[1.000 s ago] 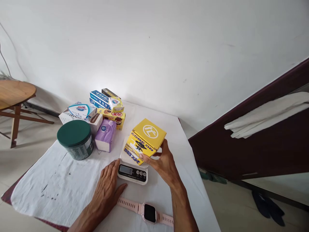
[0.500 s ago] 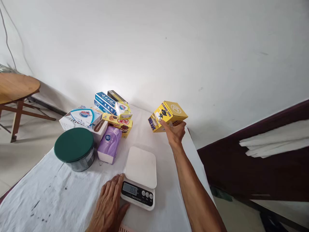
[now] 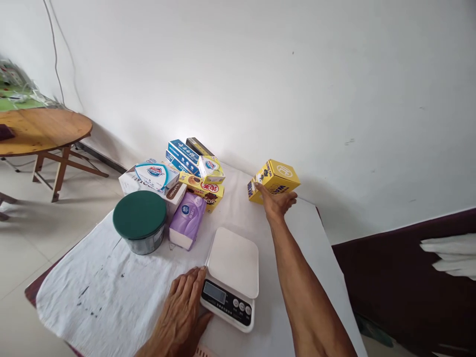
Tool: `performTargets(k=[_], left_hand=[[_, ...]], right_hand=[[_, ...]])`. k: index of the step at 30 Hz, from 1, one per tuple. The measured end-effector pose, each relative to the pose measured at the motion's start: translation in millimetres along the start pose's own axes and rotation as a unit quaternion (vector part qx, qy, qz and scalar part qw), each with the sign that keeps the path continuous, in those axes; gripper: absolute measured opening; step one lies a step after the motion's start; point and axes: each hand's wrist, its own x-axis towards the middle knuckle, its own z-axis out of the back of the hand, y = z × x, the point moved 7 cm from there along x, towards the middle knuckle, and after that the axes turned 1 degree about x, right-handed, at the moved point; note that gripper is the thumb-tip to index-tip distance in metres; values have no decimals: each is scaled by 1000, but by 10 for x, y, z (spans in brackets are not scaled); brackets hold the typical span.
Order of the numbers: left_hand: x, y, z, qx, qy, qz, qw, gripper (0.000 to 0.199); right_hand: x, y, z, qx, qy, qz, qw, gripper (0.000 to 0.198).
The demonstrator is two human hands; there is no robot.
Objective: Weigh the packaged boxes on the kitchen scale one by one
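Note:
My right hand (image 3: 278, 202) is at the near side of a yellow carton (image 3: 284, 171) at the back right of the table. Its thumb overlaps the carton's left face, while the other fingers stretch out past the lower right side, apart from the thumb. Beside the left edge of a white kitchen scale (image 3: 234, 260) lies my left hand (image 3: 182, 302), flat on the cloth, its fingertips touching the scale. Nothing sits on the weighing plate. The scale's small display (image 3: 214, 292) is too faint to read.
Left of the scale stand a green-lidded tub (image 3: 139, 215), a purple tissue pack (image 3: 188, 218), a yellow snack box (image 3: 208, 191) and several stacked boxes, including a blue one (image 3: 184, 151). Behind the table rises a white wall (image 3: 260, 89). A round wooden table (image 3: 44, 129) stands far left.
The view has swung left. The yellow carton sits lower and more level, and my right hand's fingers have loosened from it. Digits on the display have faded. My left hand stays beside the scale.

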Motion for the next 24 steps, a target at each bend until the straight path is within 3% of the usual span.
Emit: performTargets(k=[2,5,6,8,11,14,18,21,24], left_hand=[[-2,-11,24,-4,12,12,1000,89],[4,-23,26,-14,26,30,999,84],[8,-28,24,-19,30,36,999,82],[13,-35,22,-33,35,43,998,78],[-12,-17,8,-70,26,43,996,61],[-82,63,-47,-125,0,45,991,47],[-158,224,-217,-139,-22,66,988,66],[-127,271,-368,-103,-12,33,994,82],[-60,322,-488,-74,23,15,997,83]], right_hand=[[-233,124,141,8,-4,49,999,101],[-910,446,393,76,3,200,977,73],[-1201,554,460,111,26,243,963,62],[-1809,755,492,165,136,290,933,51],[-2644,1072,494,177,244,363,882,68],[-3172,1340,401,130,243,426,862,100],[-3452,1507,80,-2,228,407,885,122],[-3543,1510,-105,-55,230,360,902,114],[-3610,1480,-160,-33,220,335,916,99]])
